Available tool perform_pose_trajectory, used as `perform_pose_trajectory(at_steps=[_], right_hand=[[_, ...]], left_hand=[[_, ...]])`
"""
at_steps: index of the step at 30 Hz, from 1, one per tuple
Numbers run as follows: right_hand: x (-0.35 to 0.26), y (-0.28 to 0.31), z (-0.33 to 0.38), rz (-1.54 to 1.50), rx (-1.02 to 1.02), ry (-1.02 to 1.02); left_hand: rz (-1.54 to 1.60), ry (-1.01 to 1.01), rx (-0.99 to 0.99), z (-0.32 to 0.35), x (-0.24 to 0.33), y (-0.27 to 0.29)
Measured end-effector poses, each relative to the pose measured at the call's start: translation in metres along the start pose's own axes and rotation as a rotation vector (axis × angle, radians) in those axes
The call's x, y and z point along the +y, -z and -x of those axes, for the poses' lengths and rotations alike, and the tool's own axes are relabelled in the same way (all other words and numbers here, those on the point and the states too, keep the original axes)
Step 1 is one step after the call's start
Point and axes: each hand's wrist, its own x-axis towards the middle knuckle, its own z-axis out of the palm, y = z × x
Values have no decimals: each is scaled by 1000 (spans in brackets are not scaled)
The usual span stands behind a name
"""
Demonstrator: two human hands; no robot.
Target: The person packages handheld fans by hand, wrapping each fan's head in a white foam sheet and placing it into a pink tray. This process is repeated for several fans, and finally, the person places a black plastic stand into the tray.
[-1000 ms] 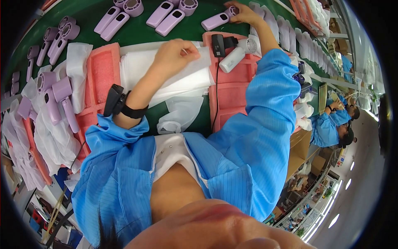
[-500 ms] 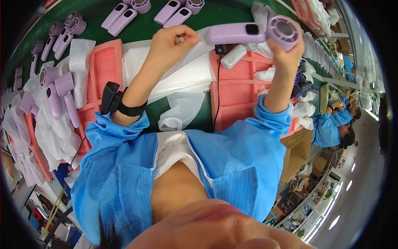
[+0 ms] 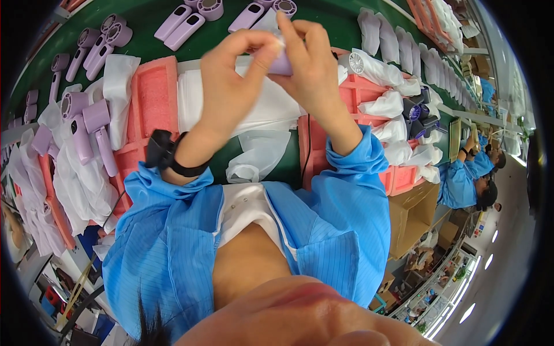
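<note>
My left hand (image 3: 234, 81) and my right hand (image 3: 311, 72) meet over the middle of the bench, close together. A lilac handheld fan (image 3: 281, 64) shows between them, mostly covered by my fingers. My right hand is closed round it, with the index finger reaching up. My left thumb and fingers pinch at a whitish translucent bag (image 3: 266, 23) by the fan; how far the bag covers the fan is hidden. Below my hands lies a stack of white translucent bags (image 3: 254, 112), and nearer my body one crumpled bag (image 3: 259, 153).
Bare lilac fans (image 3: 184, 30) stand along the far edge and at left. Pink foam trays (image 3: 153, 95) flank the stack; the right one carries bagged fans (image 3: 384, 106) and dark fans (image 3: 418, 112). More bagged fans (image 3: 389, 40) line the far right. A cardboard box (image 3: 412, 222) sits at right.
My right hand has brought the fan leftward to my left hand, and the fan has turned from lying crosswise to mostly hidden between them. My left hand has shifted slightly toward it.
</note>
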Motion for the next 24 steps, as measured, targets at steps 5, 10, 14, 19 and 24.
perform_pose_trajectory(at_steps=[5, 10, 14, 19, 24], right_hand=[[-17, 21, -20, 73, 80, -253], [11, -2, -2, -39, 205, -184], [2, -1, 6, -281, 187, -378], [-5, 6, 6, -1064, -34, -425], [23, -5, 13, -450, -129, -304]], left_hand=[[-346, -362, 2, 12, -2, -14], [-358, -255, -111, 5, 3, -13], [-438, -128, -147, -4, 4, -9], [4, -148, -290, -21, -6, 19], [302, 60, 84, -18, 6, 14]])
